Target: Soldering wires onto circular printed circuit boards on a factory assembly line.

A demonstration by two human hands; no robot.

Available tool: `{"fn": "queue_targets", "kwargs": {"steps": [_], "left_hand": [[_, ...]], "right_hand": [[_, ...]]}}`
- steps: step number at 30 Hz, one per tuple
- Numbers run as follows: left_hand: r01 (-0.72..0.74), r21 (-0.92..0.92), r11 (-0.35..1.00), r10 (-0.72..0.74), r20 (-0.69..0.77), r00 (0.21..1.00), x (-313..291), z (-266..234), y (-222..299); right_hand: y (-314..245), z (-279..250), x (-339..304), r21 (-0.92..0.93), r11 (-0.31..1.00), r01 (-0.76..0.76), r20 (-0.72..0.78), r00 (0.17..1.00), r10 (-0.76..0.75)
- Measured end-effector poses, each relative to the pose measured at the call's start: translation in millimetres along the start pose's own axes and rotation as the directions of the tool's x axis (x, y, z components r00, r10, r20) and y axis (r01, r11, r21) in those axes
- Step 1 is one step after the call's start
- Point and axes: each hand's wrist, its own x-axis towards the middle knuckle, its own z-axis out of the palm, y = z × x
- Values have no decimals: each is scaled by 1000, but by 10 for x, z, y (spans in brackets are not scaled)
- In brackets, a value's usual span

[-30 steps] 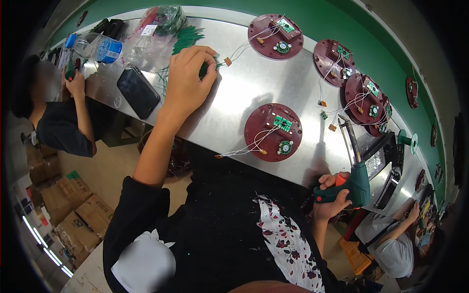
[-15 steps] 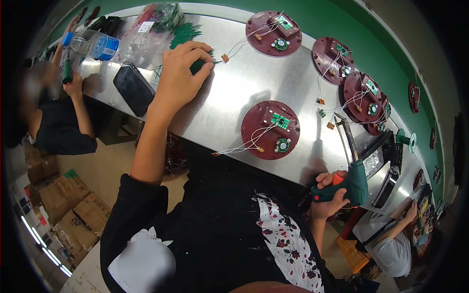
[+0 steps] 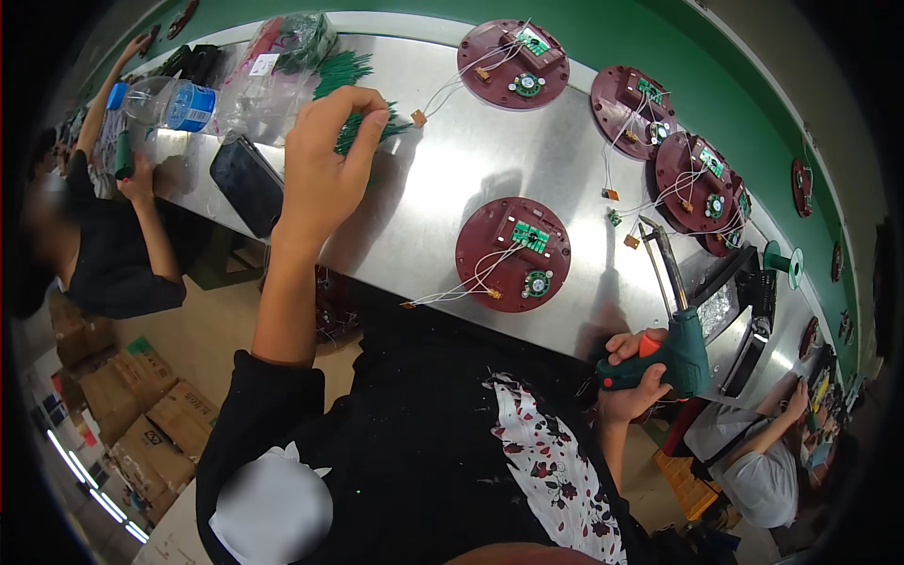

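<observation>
Gripping the soldering gun [image 3: 691, 356], the right hand [image 3: 633, 400] has its fingers and thumb wrapped round the green handle, close by the orange trigger; whether the trigger is pressed, I cannot tell. The gun is at the near right edge of the metal table [image 3: 414, 235], its metal prongs pointing away from the body, their ends near a small brown tab [image 3: 632, 242].

The left hand [image 3: 325, 169] is over the table's left part, thumb and forefinger bent toward each other with tips close together; I cannot tell if they pinch anything. Green wires [image 3: 341, 72] lie in a bunch under and beyond these fingers.

Between the hands, a maroon disc [image 3: 480, 252] lies on the table, bearing a green board, a round part and white leads. Another disc [image 3: 490, 80] lies farther back, and several more lie close together to the right, near a green spool [image 3: 789, 266].

Left of the left hand are a black phone [image 3: 245, 184], a clear bag [image 3: 264, 94] and a bottle [image 3: 169, 104] with a blue cap. Farther left, a co-worker's hand [image 3: 137, 181] holds a green tool [image 3: 124, 155].
</observation>
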Motion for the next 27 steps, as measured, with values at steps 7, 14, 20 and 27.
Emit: {"fn": "queue_targets", "kwargs": {"steps": [7,14,20,27], "left_hand": [[325,-474,818,-332,72,941,-117,46,251],[681,-678,276,-332,598,730,-251,180,539],[725,-641,252,-320,652,688,-367,291,767],[357,-474,805,-198,353,915,-376,368,899]], "right_hand": [[-13,19,11,-18,1000,3,-3,1000,-3],[-38,37,15,-17,1000,-1,-7,1000,0],[-91,134,1,-42,999,2,-42,999,-4],[-81,130,-115,-219,976,4,-11,1000,-6]]}}
